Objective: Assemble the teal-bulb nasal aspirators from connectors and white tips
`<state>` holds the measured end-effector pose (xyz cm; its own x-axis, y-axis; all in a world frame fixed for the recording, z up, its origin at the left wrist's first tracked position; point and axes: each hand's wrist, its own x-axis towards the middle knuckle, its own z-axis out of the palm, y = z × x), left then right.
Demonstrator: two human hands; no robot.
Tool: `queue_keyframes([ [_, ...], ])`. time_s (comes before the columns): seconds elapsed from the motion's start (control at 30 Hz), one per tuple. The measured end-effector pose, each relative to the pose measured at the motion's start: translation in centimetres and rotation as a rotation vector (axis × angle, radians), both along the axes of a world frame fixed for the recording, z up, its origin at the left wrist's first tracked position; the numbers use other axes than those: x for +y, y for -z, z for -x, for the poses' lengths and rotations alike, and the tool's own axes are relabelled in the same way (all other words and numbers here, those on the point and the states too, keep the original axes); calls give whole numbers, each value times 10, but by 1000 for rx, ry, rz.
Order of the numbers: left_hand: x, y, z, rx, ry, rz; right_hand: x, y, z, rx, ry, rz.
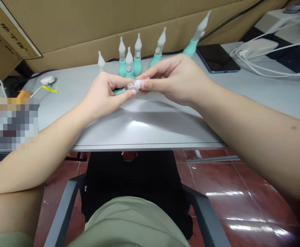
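My left hand (pixel 107 92) pinches a small device with a teal bulb (pixel 119 91) partly hidden in the palm and a clear middle piece (pixel 131 85). At its right end, my right hand (pixel 172 79) grips a whitish translucent tip (pixel 139 84) between thumb and fingers. Both hands meet just above the grey table (pixel 145 127). Behind them stand several teal bulbs with clear necks and white pointed tips, among them one bulb (pixel 137 66) near the middle and another (pixel 190 48) leaning at the right. One white tip (pixel 101 61) shows behind my left hand.
A black phone (pixel 217 57) lies at the right, beside white cables (pixel 255 67) and a white adapter (pixel 260 46). A small white round object (pixel 47 80) sits at the left. Brown cardboard (pixel 88 27) lines the back. A chair armrest (pixel 204 209) is below.
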<state>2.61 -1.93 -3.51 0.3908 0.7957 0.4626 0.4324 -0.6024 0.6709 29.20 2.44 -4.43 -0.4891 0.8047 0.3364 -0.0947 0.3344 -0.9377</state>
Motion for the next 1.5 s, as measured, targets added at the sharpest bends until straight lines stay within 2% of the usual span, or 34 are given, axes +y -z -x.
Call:
queue_keyframes([
  [0.2, 1, -5, -1, 23, 13, 2, -5, -6, 4, -3, -12, 40],
  [0.33, -2, -10, -8, 15, 27, 1, -9, -6, 12, 13, 11, 10],
  [0.47, -2, -8, -8, 15, 16, -20, -7, -9, 10, 11, 67, -35],
  [0.67, 8, -1, 7, 45, -99, 2, 35, -18, -19, 71, 215, -182],
  [0.73, 8, 0, 9, 85, -113, 22, 49, -19, -27, 102, 310, -248],
  [0.83, 5, -3, 8, 176, -93, 58, 57, -19, -32, -32, 379, -306],
  [0.93, 1, -7, 4, 250, -56, 101, 50, -19, -30, -103, 472, -344],
  [1.1, 1, -7, 3, 296, -35, 119, 42, -24, -30, -240, 473, -329],
  [1.3, 1, -3, 3, 335, -23, 118, 56, -19, -26, -247, 493, -332],
  [1.5, -1, -8, 4, 394, 0, 126, 62, -14, -22, -348, 522, -368],
])
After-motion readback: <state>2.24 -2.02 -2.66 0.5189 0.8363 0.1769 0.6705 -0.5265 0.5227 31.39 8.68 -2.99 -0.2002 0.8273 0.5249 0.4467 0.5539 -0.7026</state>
